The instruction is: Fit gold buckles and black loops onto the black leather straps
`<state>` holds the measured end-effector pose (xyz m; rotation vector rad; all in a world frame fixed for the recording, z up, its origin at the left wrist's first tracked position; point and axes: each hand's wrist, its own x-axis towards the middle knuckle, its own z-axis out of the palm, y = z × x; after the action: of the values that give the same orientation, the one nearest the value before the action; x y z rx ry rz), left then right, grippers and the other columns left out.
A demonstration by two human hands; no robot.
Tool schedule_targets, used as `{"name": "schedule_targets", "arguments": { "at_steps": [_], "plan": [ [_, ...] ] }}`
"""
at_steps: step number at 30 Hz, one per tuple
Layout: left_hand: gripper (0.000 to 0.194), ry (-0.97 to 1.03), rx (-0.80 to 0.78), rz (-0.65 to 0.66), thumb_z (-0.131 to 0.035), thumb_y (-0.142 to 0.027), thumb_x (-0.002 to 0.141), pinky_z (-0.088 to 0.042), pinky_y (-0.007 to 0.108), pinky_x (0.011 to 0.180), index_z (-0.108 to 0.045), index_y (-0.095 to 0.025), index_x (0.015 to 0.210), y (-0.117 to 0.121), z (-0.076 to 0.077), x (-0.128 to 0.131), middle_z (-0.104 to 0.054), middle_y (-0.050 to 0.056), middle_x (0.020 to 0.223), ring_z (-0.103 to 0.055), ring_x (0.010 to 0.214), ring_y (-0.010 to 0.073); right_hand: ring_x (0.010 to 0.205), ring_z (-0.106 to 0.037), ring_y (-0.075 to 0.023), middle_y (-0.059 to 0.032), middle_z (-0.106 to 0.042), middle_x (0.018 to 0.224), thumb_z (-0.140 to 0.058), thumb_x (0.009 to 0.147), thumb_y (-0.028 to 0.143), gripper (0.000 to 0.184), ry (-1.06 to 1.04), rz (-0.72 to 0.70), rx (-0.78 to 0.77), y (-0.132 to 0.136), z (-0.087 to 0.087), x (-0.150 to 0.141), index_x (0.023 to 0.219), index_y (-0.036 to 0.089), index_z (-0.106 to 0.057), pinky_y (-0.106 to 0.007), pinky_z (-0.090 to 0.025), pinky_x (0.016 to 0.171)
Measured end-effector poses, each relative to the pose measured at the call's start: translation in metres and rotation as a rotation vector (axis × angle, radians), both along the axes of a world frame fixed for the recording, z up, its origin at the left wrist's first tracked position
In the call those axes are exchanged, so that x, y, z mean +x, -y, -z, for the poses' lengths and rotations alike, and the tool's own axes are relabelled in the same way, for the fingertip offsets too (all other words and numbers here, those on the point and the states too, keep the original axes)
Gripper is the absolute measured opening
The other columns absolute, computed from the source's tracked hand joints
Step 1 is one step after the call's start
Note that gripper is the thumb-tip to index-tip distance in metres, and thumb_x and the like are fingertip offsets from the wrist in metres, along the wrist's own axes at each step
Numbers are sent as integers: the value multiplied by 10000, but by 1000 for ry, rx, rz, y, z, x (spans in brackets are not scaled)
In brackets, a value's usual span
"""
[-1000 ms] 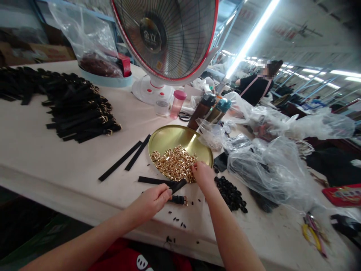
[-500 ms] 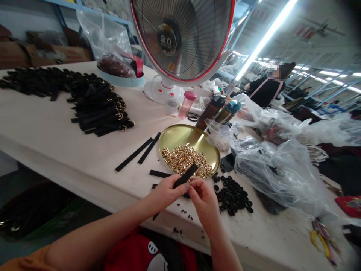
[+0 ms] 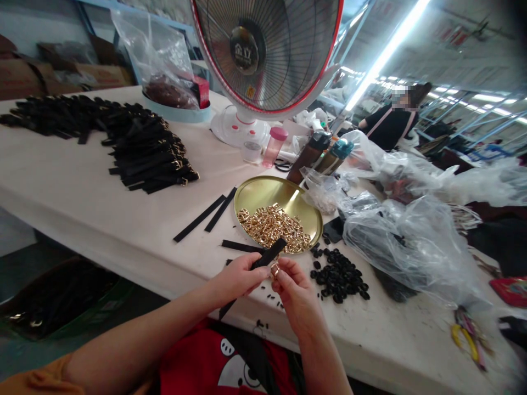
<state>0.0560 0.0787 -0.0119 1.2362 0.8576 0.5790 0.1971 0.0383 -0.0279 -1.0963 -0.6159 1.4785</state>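
Observation:
My left hand (image 3: 241, 274) is closed around a black strap (image 3: 269, 253), whose flat end sticks up to the right beyond the fingers. Close beside it, my right hand (image 3: 294, 282) pinches a small gold buckle (image 3: 275, 269) between thumb and fingers, near the strap; whether the two are joined I cannot tell. Just beyond the hands lies a gold tray (image 3: 263, 189) with a heap of gold buckles (image 3: 275, 225). Right of my right hand is a pile of small black oval pieces (image 3: 340, 274). More loose black straps (image 3: 200, 218) lie left of the tray.
A large pile of black straps with buckles (image 3: 148, 156) covers the back left. Behind the tray stand a heater fan (image 3: 267, 55), a pink cup (image 3: 275, 147) and dark bottles (image 3: 308, 156). Clear plastic bags (image 3: 403, 241) and yellow-handled pliers (image 3: 465, 340) are at right. A person (image 3: 391, 123) is farther back.
The gold buckle now shows clearly between my right fingers, which have turned slightly. My left hand still holds the strap, and the whole view has shifted a little.

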Motion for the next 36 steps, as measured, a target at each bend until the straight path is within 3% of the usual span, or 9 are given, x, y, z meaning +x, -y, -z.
{"name": "schedule_targets", "arguments": {
  "at_steps": [4, 9, 12, 17, 22, 25, 29, 33, 36],
  "plan": [
    [142, -11, -18, 11, -435, -280, 739, -230, 175, 367, -471, -150, 784, 1, 2, -1, -330, -92, 480, -276, 400, 54, 594, -489, -65, 21, -583, 749, -717, 628, 214, 265, -193, -95, -67, 3, -1, 0, 871, 216, -612, -180, -394, 527],
    [130, -224, 223, -36, -442, -262, 746, -286, 189, 452, -508, -150, 749, 3, -1, 0, -440, -53, 577, -380, 506, 77, 533, -464, -59, 42, -546, 674, -712, 641, 237, 181, -154, -25, -25, 4, 3, -5, 777, 202, -599, -178, -399, 504],
    [154, -305, 380, -54, -431, -284, 775, -318, 203, 517, -516, -161, 737, 5, -1, 0, -495, -37, 630, -437, 584, 102, 517, -477, -58, 29, -571, 664, -689, 678, 278, 151, -215, -17, -80, 4, 8, -7, 683, 183, -572, -179, -424, 506],
    [184, -371, 442, -20, -399, -311, 819, -352, 220, 585, -527, -178, 832, 5, 1, -7, -561, -13, 716, -500, 655, 133, 584, -549, -71, 6, -636, 770, -706, 660, 275, 153, -290, -8, -181, 6, 16, -5, 700, 185, -588, -205, -489, 583],
    [289, -501, 448, 110, -319, -374, 862, -329, 224, 556, -538, -185, 851, 9, 2, -22, -555, -10, 676, -503, 627, 146, 588, -551, -65, 4, -656, 839, -704, 660, 276, 143, -181, 145, -107, 3, 16, 8, 679, 191, -591, -200, -491, 583],
    [297, -521, 446, 196, -324, -368, 859, -329, 221, 562, -560, -187, 865, 10, 2, -25, -580, 3, 705, -518, 644, 153, 566, -531, -59, 9, -655, 806, -703, 662, 265, 139, -139, 143, -62, 3, 14, 8, 686, 197, -585, -190, -473, 572],
    [267, -462, 452, 220, -339, -318, 843, -348, 224, 606, -567, -181, 819, 9, 1, -17, -594, 13, 744, -522, 686, 156, 537, -502, -72, 13, -632, 762, -706, 647, 262, 179, -59, 87, -42, 9, 17, -5, 780, 207, -601, -214, -445, 546],
    [171, -404, 371, 181, -397, -272, 786, -353, 222, 591, -531, -169, 816, 10, -2, -9, -557, 0, 748, -479, 672, 141, 629, -511, -114, 9, -599, 740, -661, 687, 308, 199, 169, 57, 22, 17, 21, -17, 840, 202, -594, -240, -424, 590],
    [181, -339, 275, 173, -380, -306, 806, -326, 202, 522, -498, -168, 807, 11, -1, -8, -483, -33, 645, -434, 597, 113, 611, -469, -111, 32, -536, 642, -610, 734, 338, 147, 375, 89, 77, 21, 21, -18, 749, 197, -571, -230, -393, 587]
  ]
}}
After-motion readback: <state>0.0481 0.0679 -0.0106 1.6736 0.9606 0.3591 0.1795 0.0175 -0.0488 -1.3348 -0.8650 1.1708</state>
